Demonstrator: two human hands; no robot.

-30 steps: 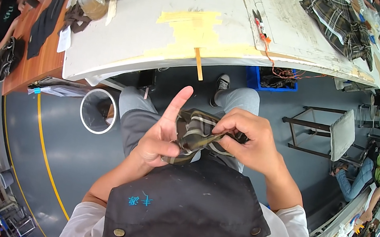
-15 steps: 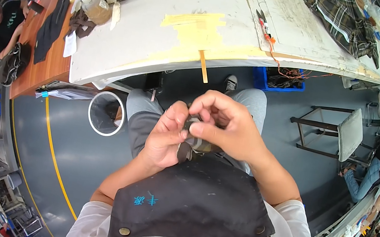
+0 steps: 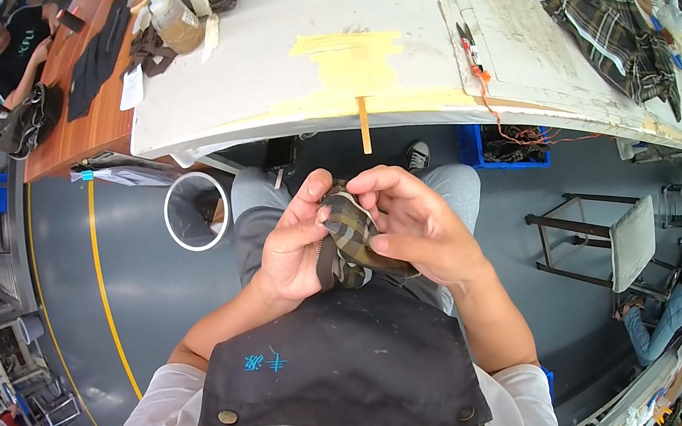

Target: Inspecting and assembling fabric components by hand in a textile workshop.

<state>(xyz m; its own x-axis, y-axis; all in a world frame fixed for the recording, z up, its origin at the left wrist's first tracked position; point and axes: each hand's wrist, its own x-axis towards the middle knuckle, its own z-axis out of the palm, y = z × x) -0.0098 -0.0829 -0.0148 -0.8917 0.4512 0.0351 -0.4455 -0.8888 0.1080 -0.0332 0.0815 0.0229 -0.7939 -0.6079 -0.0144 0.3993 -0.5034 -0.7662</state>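
The left hand (image 3: 294, 237) pinches the left edge of a brown-and-olive plaid cloth piece (image 3: 351, 220); the right hand (image 3: 426, 234) grips its right side between thumb and bent fingers. This two-sided hold, above the lap, apparently keeps the cloth spread. Beyond stands a white-topped worktable (image 3: 265, 47) patched with yellow tape (image 3: 345, 53). A blue plastic crate (image 3: 471, 150) sits beneath; a white-rimmed round bin (image 3: 167, 211) stands left on the grey floor (image 3: 143, 288).
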